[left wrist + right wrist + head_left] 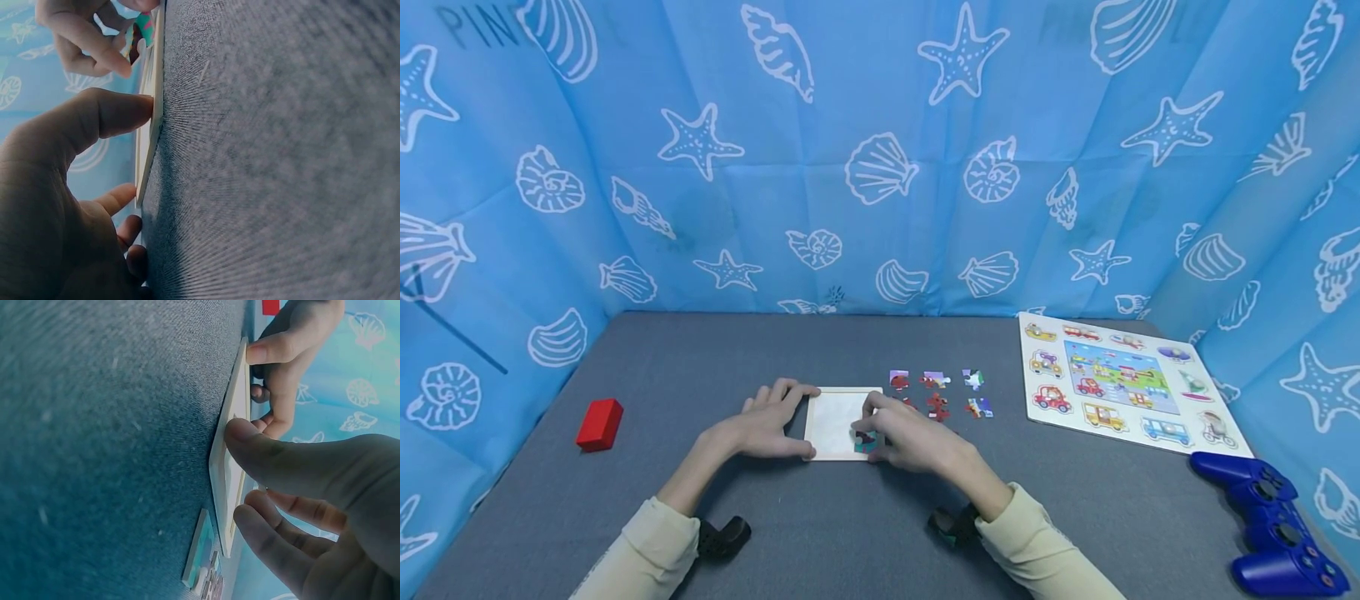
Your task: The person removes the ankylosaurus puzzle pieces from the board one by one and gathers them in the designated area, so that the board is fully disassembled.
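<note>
A shallow white puzzle tray [832,423] with a pale wooden rim lies on the table. My left hand [767,422] rests at its left side, thumb near the front corner and index finger at the back corner. In the left wrist view, the thumb touches the rim [159,69]. Over the tray's right part, my right hand [913,433] pinches a dark red jigsaw piece [134,45] held at a tilt. A teal jigsaw piece [863,447] shows beneath those fingers at the tray's front right. My right fingers partly cover both pieces.
Several loose jigsaw pieces [938,407] lie right of the tray, some behind my right hand. A vehicle picture board [1123,379] stands at the back right, with a blue game controller [1273,525] in front. A red block [599,425] lies far left. A shell-print curtain [880,208] encloses the table.
</note>
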A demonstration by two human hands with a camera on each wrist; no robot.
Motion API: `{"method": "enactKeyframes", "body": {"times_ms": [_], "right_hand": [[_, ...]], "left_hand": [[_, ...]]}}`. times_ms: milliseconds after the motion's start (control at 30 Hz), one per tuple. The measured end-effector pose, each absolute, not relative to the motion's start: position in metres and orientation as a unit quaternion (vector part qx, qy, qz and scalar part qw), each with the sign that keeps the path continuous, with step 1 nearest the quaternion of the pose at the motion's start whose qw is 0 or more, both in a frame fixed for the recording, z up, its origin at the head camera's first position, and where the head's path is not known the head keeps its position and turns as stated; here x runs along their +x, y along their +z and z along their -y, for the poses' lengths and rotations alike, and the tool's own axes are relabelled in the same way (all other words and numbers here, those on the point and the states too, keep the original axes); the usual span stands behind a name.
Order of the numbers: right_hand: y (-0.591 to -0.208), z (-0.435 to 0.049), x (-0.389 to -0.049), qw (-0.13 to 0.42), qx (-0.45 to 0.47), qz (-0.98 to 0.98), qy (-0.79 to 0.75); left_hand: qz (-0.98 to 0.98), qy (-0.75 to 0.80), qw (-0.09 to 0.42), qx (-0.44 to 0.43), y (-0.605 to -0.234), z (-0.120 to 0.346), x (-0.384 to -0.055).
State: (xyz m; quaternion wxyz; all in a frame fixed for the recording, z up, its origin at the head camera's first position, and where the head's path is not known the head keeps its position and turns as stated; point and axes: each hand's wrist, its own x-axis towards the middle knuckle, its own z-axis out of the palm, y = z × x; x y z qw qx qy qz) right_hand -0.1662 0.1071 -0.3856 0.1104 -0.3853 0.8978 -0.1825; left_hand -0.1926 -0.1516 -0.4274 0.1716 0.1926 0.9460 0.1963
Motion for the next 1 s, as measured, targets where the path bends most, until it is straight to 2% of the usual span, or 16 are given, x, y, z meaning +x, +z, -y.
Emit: {"method": "enactKeyframes", "body": {"times_ms": [567, 1000], "right_hand": [[-0.388, -0.118, -0.163, 0.081, -0.397, -0.897, -0.174], [-0.381, -0.164, -0.165, 0.088, -0.353, -0.911, -0.196]], "left_hand": [[-0.946, 0.196, 0.164, 0.197, -0.43, 0.153, -0.193], [-0.945, 0.199, 0.166, 0.2, -0.425, 0.152, -0.19]]}}
